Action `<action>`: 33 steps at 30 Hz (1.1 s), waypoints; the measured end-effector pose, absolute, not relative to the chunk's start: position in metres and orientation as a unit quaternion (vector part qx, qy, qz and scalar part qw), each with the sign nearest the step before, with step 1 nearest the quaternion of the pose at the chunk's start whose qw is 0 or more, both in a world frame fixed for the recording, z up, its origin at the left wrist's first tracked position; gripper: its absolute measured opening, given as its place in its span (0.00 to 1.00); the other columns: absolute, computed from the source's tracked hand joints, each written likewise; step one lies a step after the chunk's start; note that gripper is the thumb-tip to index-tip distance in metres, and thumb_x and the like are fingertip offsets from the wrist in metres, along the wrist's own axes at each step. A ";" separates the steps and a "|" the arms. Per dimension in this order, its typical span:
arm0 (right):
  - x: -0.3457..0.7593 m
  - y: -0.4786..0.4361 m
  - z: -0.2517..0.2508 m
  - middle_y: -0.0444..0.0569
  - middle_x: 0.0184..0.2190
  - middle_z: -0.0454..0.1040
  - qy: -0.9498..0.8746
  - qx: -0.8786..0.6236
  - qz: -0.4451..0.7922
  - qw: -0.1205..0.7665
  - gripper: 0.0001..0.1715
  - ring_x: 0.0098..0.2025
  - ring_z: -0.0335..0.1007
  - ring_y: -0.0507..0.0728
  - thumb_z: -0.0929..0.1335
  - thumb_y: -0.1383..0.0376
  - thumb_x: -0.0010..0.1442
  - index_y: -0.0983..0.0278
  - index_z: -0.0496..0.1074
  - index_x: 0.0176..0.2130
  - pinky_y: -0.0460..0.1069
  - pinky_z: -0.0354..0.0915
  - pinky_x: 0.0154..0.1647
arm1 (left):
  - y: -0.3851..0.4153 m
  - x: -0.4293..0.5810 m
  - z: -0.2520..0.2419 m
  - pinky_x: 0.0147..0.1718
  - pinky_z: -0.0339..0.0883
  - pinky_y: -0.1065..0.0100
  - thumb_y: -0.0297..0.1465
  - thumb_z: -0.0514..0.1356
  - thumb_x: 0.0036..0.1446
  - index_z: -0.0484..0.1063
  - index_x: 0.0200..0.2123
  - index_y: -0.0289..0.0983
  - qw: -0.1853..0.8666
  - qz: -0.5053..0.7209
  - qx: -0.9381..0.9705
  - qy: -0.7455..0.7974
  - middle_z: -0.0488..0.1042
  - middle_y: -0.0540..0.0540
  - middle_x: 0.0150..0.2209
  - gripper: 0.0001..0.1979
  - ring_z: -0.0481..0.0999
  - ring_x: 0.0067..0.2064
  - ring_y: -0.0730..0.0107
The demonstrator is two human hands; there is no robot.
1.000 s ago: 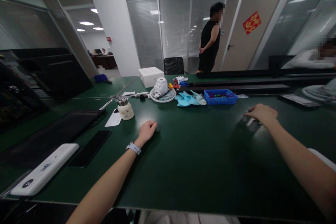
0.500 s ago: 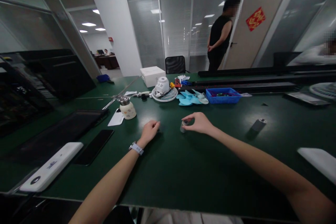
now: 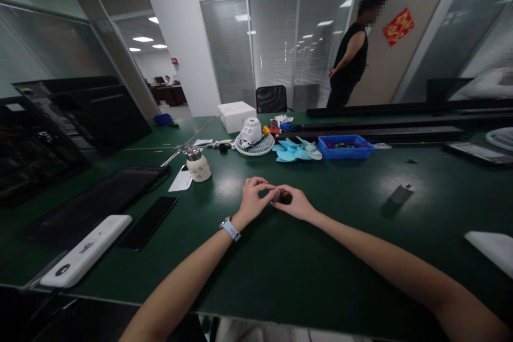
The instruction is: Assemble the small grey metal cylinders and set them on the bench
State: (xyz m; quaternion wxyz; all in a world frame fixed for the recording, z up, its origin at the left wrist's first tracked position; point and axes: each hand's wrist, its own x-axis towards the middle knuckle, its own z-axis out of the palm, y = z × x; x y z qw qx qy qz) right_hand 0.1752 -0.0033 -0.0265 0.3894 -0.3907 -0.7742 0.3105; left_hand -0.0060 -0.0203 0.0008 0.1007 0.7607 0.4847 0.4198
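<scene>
My left hand [image 3: 252, 200] and my right hand [image 3: 294, 202] meet at the middle of the green table [image 3: 320, 256]. Their fingertips pinch together on a small grey part [image 3: 276, 196] between them; most of it is hidden by the fingers. A watch sits on my left wrist. A second small grey piece [image 3: 402, 193] lies on the table to the right, apart from both hands.
Behind the hands stand a small cream bottle [image 3: 197, 164], a white fan motor on a grille [image 3: 252, 136], pale blue fan blades [image 3: 296, 150] and a blue tray [image 3: 347, 146]. A black phone [image 3: 147, 215] and a white device [image 3: 86, 250] lie left. A person in black [image 3: 352, 59] stands by the far door.
My right hand came from the far right to the centre carrying a small grey part. My left hand lifted off the table and joined it on the part.
</scene>
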 end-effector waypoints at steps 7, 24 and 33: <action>0.172 -0.006 -0.020 0.48 0.38 0.76 -0.764 -0.393 0.336 0.387 0.21 0.40 0.71 0.54 0.72 0.61 0.49 0.63 0.72 0.44 0.52 0.66 0.45 | -0.014 -0.004 0.002 0.46 0.60 0.62 0.40 0.58 0.58 0.79 0.35 0.41 0.111 0.430 0.754 0.484 0.73 0.46 0.37 0.12 0.67 0.45 0.64; 0.172 -0.012 -0.015 0.49 0.44 0.74 -0.765 -0.402 0.329 0.381 0.27 0.42 0.71 0.54 0.72 0.57 0.50 0.60 0.70 0.49 0.52 0.66 0.46 | -0.005 -0.070 -0.016 0.43 0.58 0.63 0.45 0.58 0.55 0.80 0.38 0.44 0.149 0.279 0.775 0.548 0.76 0.45 0.34 0.16 0.68 0.41 0.62; 0.204 0.002 0.008 0.45 0.39 0.76 -0.808 -0.469 0.191 0.301 0.21 0.39 0.72 0.55 0.70 0.55 0.51 0.58 0.71 0.45 0.51 0.66 0.41 | -0.005 -0.067 -0.013 0.42 0.62 0.65 0.32 0.45 0.60 0.75 0.47 0.39 0.173 0.359 0.703 0.589 0.76 0.47 0.35 0.21 0.71 0.41 0.64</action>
